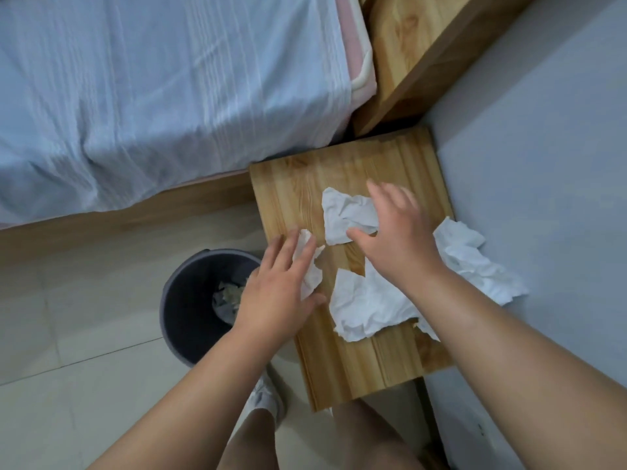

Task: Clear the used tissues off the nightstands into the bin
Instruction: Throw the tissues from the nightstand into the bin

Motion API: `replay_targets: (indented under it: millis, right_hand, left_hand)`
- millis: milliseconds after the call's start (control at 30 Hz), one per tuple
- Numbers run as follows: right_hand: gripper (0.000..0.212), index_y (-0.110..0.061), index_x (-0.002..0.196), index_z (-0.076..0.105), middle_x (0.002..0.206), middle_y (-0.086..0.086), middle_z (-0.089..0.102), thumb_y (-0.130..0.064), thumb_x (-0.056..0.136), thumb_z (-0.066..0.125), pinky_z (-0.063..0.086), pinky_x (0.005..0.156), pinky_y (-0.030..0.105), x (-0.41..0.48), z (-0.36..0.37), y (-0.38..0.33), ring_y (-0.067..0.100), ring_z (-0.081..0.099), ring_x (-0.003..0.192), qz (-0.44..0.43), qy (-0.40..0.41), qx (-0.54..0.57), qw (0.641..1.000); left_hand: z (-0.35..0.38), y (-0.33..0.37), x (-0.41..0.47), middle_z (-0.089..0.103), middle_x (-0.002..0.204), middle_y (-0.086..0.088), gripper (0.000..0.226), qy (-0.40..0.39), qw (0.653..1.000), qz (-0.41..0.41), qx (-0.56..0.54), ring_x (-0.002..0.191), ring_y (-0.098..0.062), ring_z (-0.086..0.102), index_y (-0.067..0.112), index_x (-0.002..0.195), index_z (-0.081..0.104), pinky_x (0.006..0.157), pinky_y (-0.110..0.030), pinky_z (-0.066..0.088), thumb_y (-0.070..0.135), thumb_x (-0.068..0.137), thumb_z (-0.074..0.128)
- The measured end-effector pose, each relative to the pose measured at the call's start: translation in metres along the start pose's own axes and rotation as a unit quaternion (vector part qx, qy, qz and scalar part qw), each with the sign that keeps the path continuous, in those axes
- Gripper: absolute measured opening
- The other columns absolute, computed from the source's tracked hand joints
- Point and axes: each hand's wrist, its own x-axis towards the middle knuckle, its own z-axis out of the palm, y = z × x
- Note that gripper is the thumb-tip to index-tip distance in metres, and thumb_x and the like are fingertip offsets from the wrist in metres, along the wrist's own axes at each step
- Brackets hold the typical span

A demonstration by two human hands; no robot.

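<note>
Several crumpled white tissues lie on the wooden nightstand [291,191]. My left hand [278,290] rests flat, fingers spread, on a small tissue [312,276] at the nightstand's left edge. My right hand [400,232] reaches over the far tissue [339,215], thumb and fingers apart on either side of it and touching it. A larger tissue [366,307] lies near the front, partly under my right forearm. Another tissue [475,262] hangs over the right edge against the wall. The grey round bin [176,290] stands on the floor left of the nightstand, with some scraps inside.
A bed with a light blue sheet [152,96] fills the upper left, its wooden frame touching the nightstand. A wooden headboard [417,45] is at the top. A pale wall [543,147] runs along the right. My legs and a white shoe [268,398] are below on the tiled floor.
</note>
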Motion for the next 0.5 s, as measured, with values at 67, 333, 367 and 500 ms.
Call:
replay_targets:
  millis: [67, 333, 367, 500]
  right_hand:
    - [0.095, -0.018, 0.157, 0.035, 0.155, 0.008, 0.046, -0.053, 0.081, 0.08, 0.036, 0.116, 0.045, 0.012, 0.01, 0.001, 0.03, 0.038, 0.144, -0.012, -0.037, -0.055, 0.998]
    - [0.019, -0.008, 0.115, 0.07, 0.111, 0.009, 0.066, -0.017, 0.099, 0.064, 0.051, 0.083, 0.04, 0.03, 0.027, 0.008, 0.028, 0.063, 0.101, -0.047, -0.078, -0.032, 0.995]
    - [0.015, -0.007, 0.11, 0.07, 0.107, 0.008, 0.066, -0.014, 0.101, 0.059, 0.051, 0.078, 0.041, 0.029, 0.025, 0.007, 0.028, 0.063, 0.096, -0.054, -0.079, -0.035, 0.995]
    - [0.014, -0.01, 0.101, 0.072, 0.097, 0.002, 0.065, -0.015, 0.1, 0.059, 0.045, 0.066, 0.032, 0.025, 0.004, -0.015, 0.021, 0.061, 0.085, -0.064, -0.013, 0.03, 0.997]
  left_hand:
    - [0.005, 0.0, 0.003, -0.003, 0.177, 0.007, 0.089, 0.006, 0.999, 0.0, 0.046, 0.163, -0.023, -0.006, 0.041, 0.166, 0.006, 0.123, -0.05, 0.031, 0.053, 0.098, 0.062]
    - [0.01, -0.01, -0.004, 0.061, 0.128, 0.003, 0.02, 0.096, 0.993, 0.004, -0.068, 0.106, -0.02, 0.063, 0.019, 0.119, 0.074, 0.085, -0.038, 0.058, 0.025, 0.104, 0.062]
    - [0.008, -0.01, -0.004, 0.062, 0.125, 0.007, 0.017, 0.1, 0.987, -0.031, -0.124, 0.105, -0.015, 0.064, 0.021, 0.116, 0.075, 0.086, -0.033, 0.056, 0.025, 0.103, 0.064]
    - [-0.005, -0.026, -0.015, 0.074, 0.1, 0.018, 0.007, 0.151, 0.893, -0.167, -0.391, 0.094, 0.002, 0.068, 0.038, 0.1, 0.074, 0.075, -0.012, 0.05, 0.032, 0.098, 0.072]
